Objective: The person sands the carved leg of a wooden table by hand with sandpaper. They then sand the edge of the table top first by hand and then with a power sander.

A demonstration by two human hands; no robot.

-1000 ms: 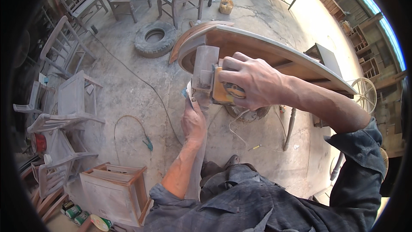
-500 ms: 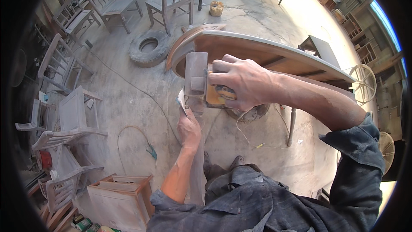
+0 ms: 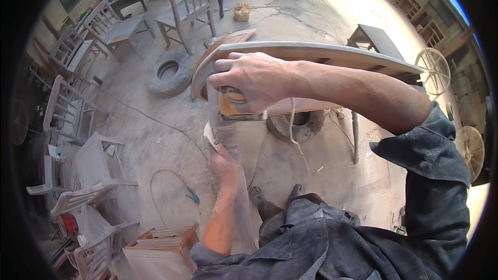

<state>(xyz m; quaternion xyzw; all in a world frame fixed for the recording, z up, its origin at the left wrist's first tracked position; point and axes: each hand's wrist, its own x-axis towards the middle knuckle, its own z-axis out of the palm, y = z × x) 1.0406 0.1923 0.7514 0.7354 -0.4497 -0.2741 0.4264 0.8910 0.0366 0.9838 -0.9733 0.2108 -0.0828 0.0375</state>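
Sander [image 3: 234, 105], an orange and grey power tool, is sitting against the near end of the long curved wooden board [image 3: 311, 52], at the middle of the view. Nearest the body, the left hand [image 3: 224, 162] is reaching up under the tool, its fingers curled shut around the tool's lower grey part, where a pale scrap is showing by the thumb; exactly what it is pinching cannot be told. Just above, the right hand [image 3: 254, 80] is lying over the top of the sander, fingers wrapped down its far side and clamped tight on the housing. A thin cord [image 3: 295, 124] is hanging from under that wrist. Beyond, a tyre [image 3: 303, 124] is lying beneath the board on the dusty concrete, a second tyre [image 3: 170, 72] is lying farther left, and wooden chairs [image 3: 187, 5] are standing at the back.
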